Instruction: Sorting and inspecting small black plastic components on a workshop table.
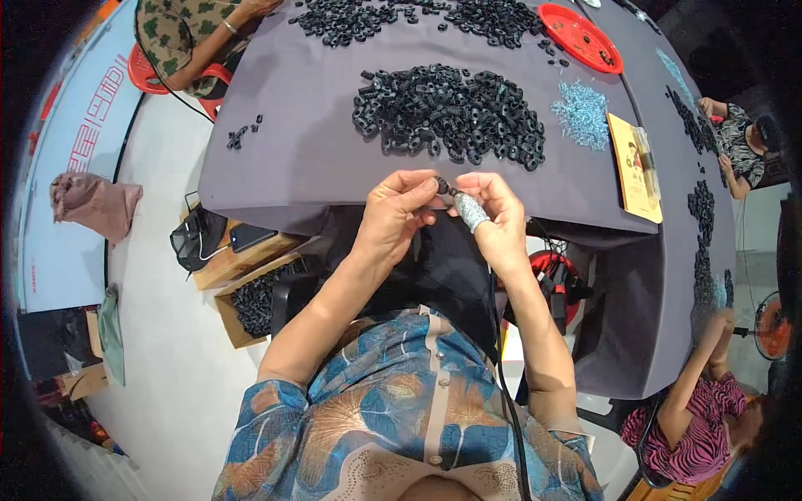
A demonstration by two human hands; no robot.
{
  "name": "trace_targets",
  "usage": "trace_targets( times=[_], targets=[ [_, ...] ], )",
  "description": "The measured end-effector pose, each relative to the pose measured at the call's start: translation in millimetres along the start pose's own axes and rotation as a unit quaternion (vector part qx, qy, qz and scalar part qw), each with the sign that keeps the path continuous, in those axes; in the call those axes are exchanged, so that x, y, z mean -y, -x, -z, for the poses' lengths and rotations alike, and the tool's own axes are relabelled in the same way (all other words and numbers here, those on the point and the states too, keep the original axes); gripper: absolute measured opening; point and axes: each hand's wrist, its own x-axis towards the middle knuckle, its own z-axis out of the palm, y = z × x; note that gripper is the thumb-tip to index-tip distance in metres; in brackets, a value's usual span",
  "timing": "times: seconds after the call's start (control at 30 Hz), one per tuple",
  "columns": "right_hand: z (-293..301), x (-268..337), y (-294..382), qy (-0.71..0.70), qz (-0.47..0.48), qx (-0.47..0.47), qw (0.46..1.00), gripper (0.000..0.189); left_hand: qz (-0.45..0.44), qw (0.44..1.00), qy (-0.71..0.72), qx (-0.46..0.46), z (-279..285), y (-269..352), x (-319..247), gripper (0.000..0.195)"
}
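My left hand [401, 210] pinches a small black plastic part [442, 185] between thumb and forefinger, just in front of the table's near edge. Close beside it, my right hand [495, 213] has a silvery wrap around its thumb and holds a tiny dark piece [452, 192] against or very near that part; whether they touch is too small to tell. Past my hands, a big pile of small black plastic parts [448, 116] lies on the grey tablecloth [301, 163]. To its right sits a heap of small light-blue pieces [581, 114].
A yellow booklet [631, 169] lies at the table's right, a red plastic tray [579, 37] beyond it. Several people work around the table. At lower left are a phone [252, 237] on a wooden surface and a cardboard box [233, 322] of black parts. A black cable [501, 363] hangs down my front.
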Motion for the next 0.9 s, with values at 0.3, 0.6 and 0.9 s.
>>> trace_targets(
  times=[0.3, 0.6, 0.9],
  targets=[
    [3.0, -8.1, 1.7, 0.053, 0.039, -0.007, 0.998, 0.029, 0.011, 1.000, 0.026, -0.003, -0.1, -0.3, 5.6, 0.015],
    [4.9, -5.7, 4.2, 0.053, 0.058, -0.013, 0.997, 0.031, -0.002, 1.000, 0.021, 0.020, -1.9, 0.4, 6.7, 0.021],
    [6.3, -5.3, 4.6, 0.082, 0.064, -0.018, 0.994, 0.026, -0.082, 0.995, -0.045, 0.036, -3.0, 0.6, 14.1, 0.021]
  ],
)
